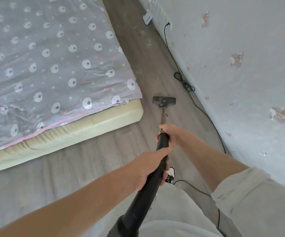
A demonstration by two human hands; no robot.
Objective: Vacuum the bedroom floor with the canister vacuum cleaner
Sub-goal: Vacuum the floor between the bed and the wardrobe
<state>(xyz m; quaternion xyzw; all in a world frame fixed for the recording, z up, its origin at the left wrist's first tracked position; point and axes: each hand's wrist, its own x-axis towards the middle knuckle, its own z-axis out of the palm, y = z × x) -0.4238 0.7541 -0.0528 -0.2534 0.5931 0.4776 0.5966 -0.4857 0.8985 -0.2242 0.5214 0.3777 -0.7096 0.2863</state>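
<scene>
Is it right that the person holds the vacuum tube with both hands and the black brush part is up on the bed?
Not quite. Both hands, left hand and right hand, do hold the vacuum tube, but the floor nozzle sits on the wooden floor beside the mattress, not on it. The head view shows this.

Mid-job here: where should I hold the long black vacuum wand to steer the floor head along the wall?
Grip the long black vacuum wand on its thick upper tube, from above, as now: left hand lower down, right hand at the collar. The wand slopes down to the black floor head, so spaced hands probably steer best.
</scene>
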